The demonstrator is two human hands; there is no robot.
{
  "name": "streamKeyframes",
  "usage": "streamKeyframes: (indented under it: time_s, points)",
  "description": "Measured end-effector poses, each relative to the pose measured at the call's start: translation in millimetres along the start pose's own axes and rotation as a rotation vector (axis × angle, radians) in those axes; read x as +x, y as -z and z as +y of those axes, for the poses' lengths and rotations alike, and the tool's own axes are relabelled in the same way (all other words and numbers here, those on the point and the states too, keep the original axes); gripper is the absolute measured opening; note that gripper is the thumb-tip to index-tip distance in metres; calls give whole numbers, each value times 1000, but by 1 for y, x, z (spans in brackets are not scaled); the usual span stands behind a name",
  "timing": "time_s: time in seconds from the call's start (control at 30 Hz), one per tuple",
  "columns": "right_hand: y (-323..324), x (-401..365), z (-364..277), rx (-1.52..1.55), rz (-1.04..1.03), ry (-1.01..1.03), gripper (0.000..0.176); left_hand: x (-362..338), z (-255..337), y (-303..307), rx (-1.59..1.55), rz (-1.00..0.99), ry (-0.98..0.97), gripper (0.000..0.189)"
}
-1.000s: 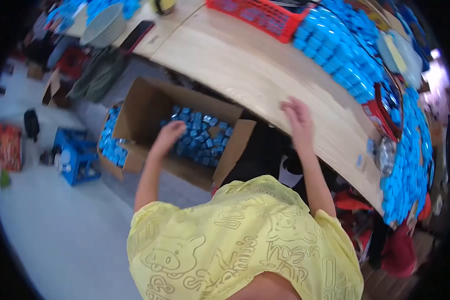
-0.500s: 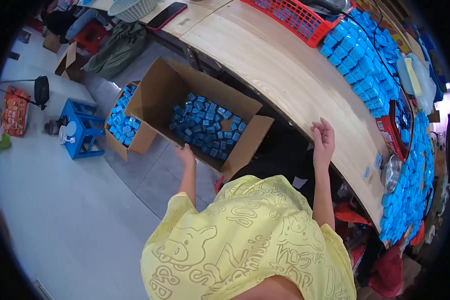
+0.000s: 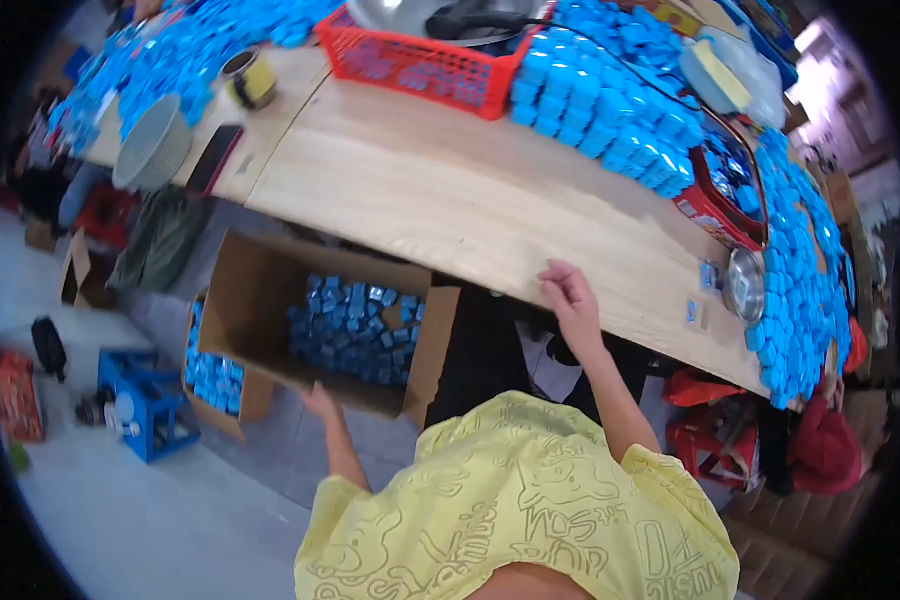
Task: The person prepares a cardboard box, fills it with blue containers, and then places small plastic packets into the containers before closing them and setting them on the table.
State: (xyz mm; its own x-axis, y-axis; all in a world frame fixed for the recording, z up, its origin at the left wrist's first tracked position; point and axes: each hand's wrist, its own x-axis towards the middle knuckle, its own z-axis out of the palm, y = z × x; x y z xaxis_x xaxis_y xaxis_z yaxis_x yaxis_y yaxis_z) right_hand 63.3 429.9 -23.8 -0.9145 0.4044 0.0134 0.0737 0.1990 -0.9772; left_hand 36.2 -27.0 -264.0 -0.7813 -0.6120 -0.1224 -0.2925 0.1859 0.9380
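A cardboard box (image 3: 252, 290) stands with its opening towards me beside the table's front edge, a pile of small blue wrapped pieces (image 3: 355, 330) inside. My left hand (image 3: 322, 404) is at the box's near lower edge, thumb up against the rim and fingers below it, partly hidden. Over the front edge of the wooden table (image 3: 420, 190) hovers my right hand (image 3: 573, 302), fingers loosely bent and apart, with nothing visible in them. Two small blue pieces (image 3: 691, 311) lie on the tabletop near a metal bowl (image 3: 744, 285).
Behind the table's working strip are a red plastic basket (image 3: 420, 75), stacked blue packs (image 3: 600, 100) and a red tin (image 3: 720, 215). A phone (image 3: 215, 160), a mug (image 3: 248, 80) and a pale basket (image 3: 155, 145) sit at the left. A smaller carton (image 3: 255, 398) and blue stool (image 3: 150, 400) stand on the floor.
The view has swung right and up, so the table shows more and the box appears lower left. My left hand stays at the box's rim; my right hand stays near the table edge.
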Motion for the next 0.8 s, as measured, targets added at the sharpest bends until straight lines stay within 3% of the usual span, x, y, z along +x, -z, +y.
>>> streamKeyframes:
  time_s: [0.13, 0.23, 0.33, 0.4, 0.43, 0.53, 0.57, 0.73, 0.8]
  points:
    - [9, 6, -6, 38, 36, -55, 31, 27, -40, 27, 9, -47, 102, 45]
    - [13, 17, -7, -23, 19, -19, 29, 18, -5, 24, 60, -15, 196, 49]
    - [20, 33, -4, -42, 23, -11, 26, 44, -46, 36, 93, -155, 19, 52]
    - [27, 40, -8, -58, 66, -26, 25, 48, -37, 32, 604, -103, -129, 49]
    - [29, 45, -11, -80, 69, -22, 25, 47, -16, 21, 605, -120, -147, 49]
    - [47, 54, -26, -148, 85, 28, 24, 32, 37, -9, 693, -186, 312, 43]
    - [53, 52, -29, -186, 97, 66, 25, 40, 20, -12, 695, -205, 298, 43]
    - [86, 14, -1, -359, 351, 202, 28, 114, -41, -66, 1618, -499, -457, 43]
    - [105, -11, 6, -518, 479, 236, 31, 108, -75, -27, 1952, -574, -762, 43]
